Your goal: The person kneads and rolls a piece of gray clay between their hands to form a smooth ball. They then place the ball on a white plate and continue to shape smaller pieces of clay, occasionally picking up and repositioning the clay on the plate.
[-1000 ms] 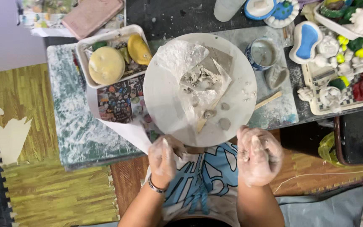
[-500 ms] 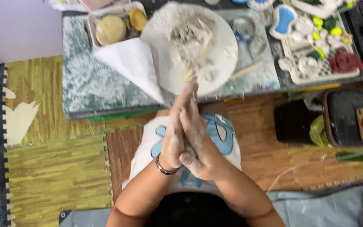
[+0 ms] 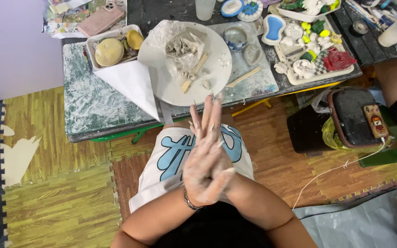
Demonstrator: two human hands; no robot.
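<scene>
My left hand (image 3: 197, 172) and right hand (image 3: 217, 151) are pressed palm to palm above my lap, short of the round board (image 3: 217, 76); both are coated in pale clay. I cannot tell whether a piece sits clamped in that grip. To roll well, I judge, I should keep the pressure even and the palms flat. The clay lumps (image 3: 184, 46) lie on the board, which rests on the desk (image 3: 88, 110), a wooden stick (image 3: 194, 72) among them.

One round white plate (image 3: 217, 73), two wooden sticks (image 3: 194, 73) (image 3: 243, 77), one pink phone (image 3: 101, 19), two trays (image 3: 90, 46) (image 3: 327, 76), one white paper sheet (image 3: 132, 82), one cup (image 3: 235, 37).
</scene>
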